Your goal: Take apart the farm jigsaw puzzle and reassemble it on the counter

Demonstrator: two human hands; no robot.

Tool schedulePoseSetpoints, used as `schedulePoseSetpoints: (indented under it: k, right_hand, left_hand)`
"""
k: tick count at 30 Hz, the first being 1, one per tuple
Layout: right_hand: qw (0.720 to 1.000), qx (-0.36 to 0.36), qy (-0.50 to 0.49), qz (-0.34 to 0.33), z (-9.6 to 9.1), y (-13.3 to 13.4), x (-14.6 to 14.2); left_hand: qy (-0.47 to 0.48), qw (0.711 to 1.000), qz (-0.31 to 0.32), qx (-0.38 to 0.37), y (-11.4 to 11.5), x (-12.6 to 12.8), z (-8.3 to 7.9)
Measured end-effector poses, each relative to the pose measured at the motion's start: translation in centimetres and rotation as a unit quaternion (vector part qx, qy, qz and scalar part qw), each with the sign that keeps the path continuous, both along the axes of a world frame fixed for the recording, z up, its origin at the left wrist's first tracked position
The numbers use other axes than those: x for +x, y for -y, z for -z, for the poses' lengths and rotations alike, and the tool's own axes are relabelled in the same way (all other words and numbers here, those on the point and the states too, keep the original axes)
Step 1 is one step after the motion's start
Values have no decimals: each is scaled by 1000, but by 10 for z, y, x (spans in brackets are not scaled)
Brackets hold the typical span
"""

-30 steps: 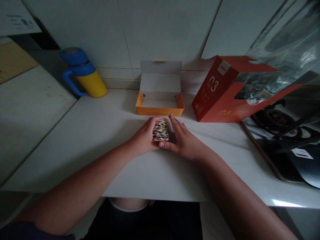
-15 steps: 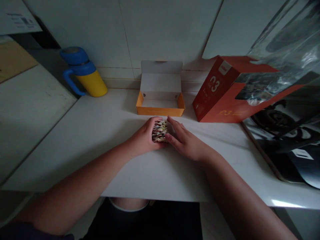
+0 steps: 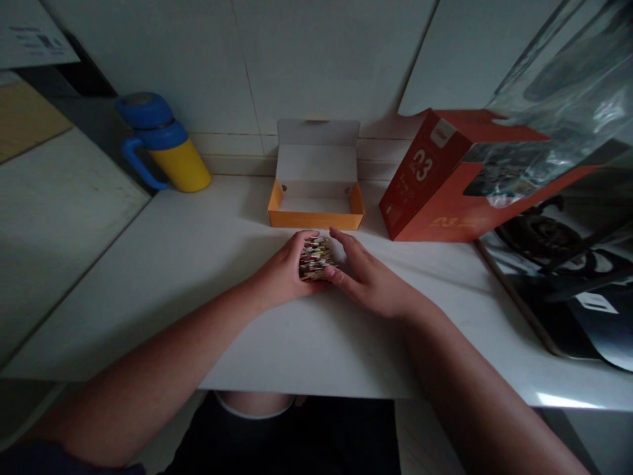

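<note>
A thick stack of thin cards or paper pieces [image 3: 315,258] sits low over the middle of the counter, its uneven, many-coloured edges facing up. My left hand [image 3: 284,267] is wrapped round the left side of it, thumb on the near side and fingers on the far side. At the stack's right, my right hand [image 3: 368,274] is cupped with thumb and fingers apart. The right thumb tip lies at the stack's near right edge, seemingly touching it. What is printed on the pieces cannot be made out.
An orange box [image 3: 316,220] with its lid raised stands just beyond my hands. A blue and yellow jug [image 3: 182,165] is at the back left. On the right are a red box [image 3: 440,191], clear plastic wrapping [image 3: 583,125] and a dark stove-like appliance [image 3: 558,284].
Very little differs. My right hand's fingers and thumb have parted slightly from the stack's right side, while my left hand keeps its hold. The view has shifted marginally.
</note>
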State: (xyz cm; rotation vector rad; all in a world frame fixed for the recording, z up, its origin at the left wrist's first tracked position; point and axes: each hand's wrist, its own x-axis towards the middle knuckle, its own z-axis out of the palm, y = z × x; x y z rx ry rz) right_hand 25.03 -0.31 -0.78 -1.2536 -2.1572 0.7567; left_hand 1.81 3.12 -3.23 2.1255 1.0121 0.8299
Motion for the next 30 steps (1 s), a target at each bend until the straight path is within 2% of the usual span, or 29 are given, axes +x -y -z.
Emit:
schedulePoseSetpoints:
  k: [6,22,30]
  right_hand:
    - [1000,17,4,-2,1,0,-2]
    - [1000,-1,12,-17,2,-2,1]
    - [998,32,-47,-38,-3,0,-5]
  left_hand:
    - [-3,1000,-3,2,0,0,1]
    - [10,1000,5,11,-1,1,4]
    - [3,1000,5,21,-2,1,5]
